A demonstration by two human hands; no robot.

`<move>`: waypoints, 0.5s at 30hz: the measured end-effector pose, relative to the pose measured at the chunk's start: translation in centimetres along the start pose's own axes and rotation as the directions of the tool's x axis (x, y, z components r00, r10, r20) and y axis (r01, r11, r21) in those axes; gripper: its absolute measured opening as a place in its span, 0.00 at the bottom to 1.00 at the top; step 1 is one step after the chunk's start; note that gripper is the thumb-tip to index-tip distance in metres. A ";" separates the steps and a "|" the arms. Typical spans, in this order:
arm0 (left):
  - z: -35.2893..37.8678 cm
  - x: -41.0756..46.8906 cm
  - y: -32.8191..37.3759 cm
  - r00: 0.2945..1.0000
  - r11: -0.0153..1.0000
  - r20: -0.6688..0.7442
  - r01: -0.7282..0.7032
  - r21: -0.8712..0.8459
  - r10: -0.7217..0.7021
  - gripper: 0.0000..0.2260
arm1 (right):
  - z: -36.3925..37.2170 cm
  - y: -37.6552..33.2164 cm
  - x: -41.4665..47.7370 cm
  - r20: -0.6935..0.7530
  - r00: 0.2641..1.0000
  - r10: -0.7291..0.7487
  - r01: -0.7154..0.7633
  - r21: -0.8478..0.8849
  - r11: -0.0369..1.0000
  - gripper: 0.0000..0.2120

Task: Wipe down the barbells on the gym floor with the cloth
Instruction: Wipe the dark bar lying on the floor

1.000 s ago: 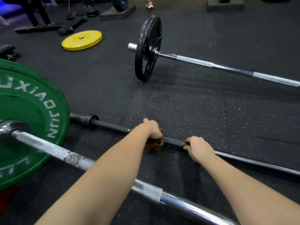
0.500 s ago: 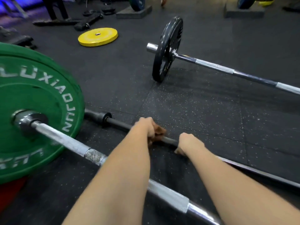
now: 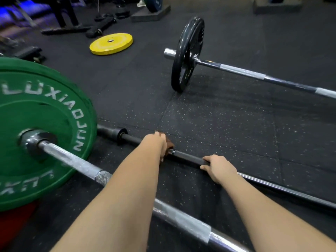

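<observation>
Left hand (image 3: 157, 144) curled tight round the brown cloth (image 3: 168, 143), clamping it onto the thin black bar (image 3: 187, 158) lying on the floor; right hand (image 3: 219, 169) wrapped round that bar nearby, beside the green-plated barbell (image 3: 76, 163).

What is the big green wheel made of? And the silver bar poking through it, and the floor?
The green plate looks like matte rubber: dull surface, white printed letters. The bar looks like steel: shiny chrome in parts, scuffed grey elsewhere. The floor seems black speckled rubber matting, with visible seams.
</observation>
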State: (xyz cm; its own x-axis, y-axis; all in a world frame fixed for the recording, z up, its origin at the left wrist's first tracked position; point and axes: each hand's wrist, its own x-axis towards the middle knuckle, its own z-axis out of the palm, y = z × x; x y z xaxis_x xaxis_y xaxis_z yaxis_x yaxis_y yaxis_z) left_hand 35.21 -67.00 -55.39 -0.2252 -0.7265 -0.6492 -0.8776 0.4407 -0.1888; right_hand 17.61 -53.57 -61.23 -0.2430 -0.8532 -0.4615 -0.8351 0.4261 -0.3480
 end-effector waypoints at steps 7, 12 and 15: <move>1.4 1.9 -5.2 0.983 0.984 -0.089 -0.167 -0.060 0.161 0.41 | -0.1 -0.4 -0.3 0.015 1.000 -0.002 0.003 -0.016 1.000 0.18; 1.9 2.8 -8.9 0.992 0.976 -0.087 -0.108 -0.190 0.093 0.31 | -0.2 -0.5 0.0 0.025 1.000 0.009 -0.008 -0.015 1.000 0.17; 1.8 3.0 -9.1 0.992 0.964 -0.120 -0.057 -0.258 0.027 0.31 | -0.3 -0.3 -0.1 0.027 1.000 0.016 -0.016 -0.009 1.000 0.17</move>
State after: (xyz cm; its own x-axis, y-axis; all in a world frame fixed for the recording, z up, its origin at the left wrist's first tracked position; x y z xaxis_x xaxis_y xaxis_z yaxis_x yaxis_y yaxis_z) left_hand 43.25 -72.24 -56.93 -0.2977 -0.7722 -0.5613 -0.9427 0.3306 0.0452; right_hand 17.77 -53.67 -60.82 -0.2430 -0.8379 -0.4888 -0.8357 0.4367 -0.3332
